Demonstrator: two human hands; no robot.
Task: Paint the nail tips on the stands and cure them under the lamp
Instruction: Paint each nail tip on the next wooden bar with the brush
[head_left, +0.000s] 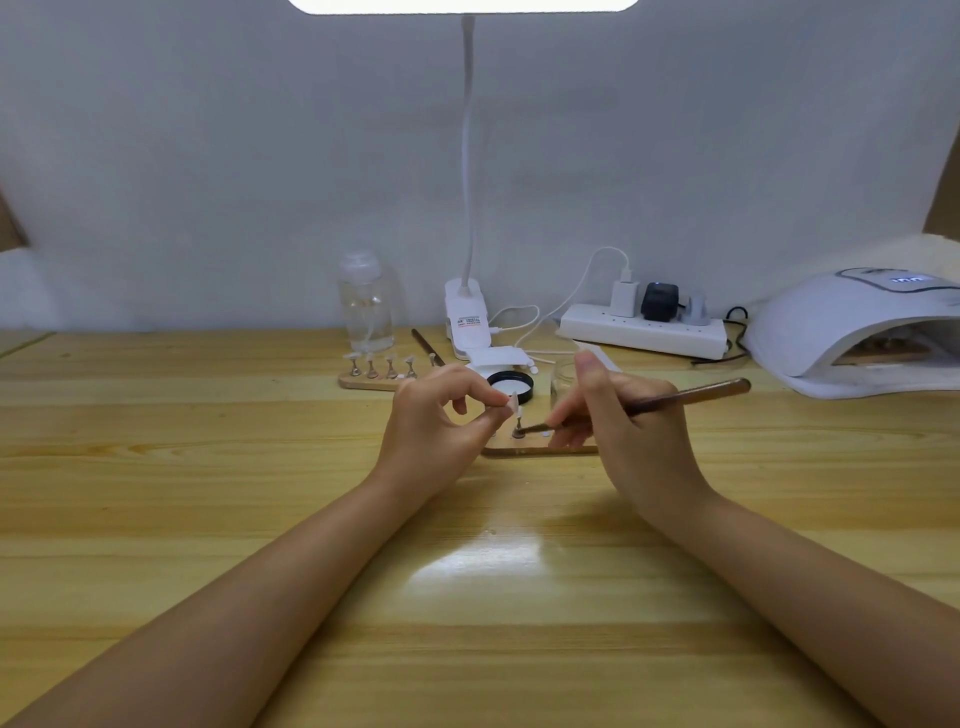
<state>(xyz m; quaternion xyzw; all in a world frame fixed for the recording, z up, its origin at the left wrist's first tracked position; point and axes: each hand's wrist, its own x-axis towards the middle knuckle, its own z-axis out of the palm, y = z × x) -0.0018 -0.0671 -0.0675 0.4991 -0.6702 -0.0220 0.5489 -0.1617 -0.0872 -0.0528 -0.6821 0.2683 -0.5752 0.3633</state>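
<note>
Two hands at work: my left hand (441, 415) and my right hand (618, 415) meet over the near wooden base (540, 450), at the middle of the table (208, 519).
Curing lamp: it sits far right (852, 332), well apart from my hands; something wooden lies in its mouth, too dim for me to tell what.
Far base: a second wooden base (363, 383) lies behind my left hand with four nail tips on stands (383, 366), just in front of a clear bottle (366, 301).
Polish: a black-rimmed lid (511, 385) and a clear jar (563, 379) lie just beyond my fingers.
Left fingers: thumb and forefinger pinch one nail tip (513, 401), held upright just above the near base.
Right fingers: curled round the brush (675, 397), its tip low, beside a small stand (518, 431) on that base.
Step in hand: I judge this is painting, one tip at a time; whether the bristles touch the tip or the stand, I cannot tell.
Next move: it calls for a steady, light stroke along the tip, the pinch kept clear of wet polish, then the tip seated on its stand before the base goes under the lamp.
</note>
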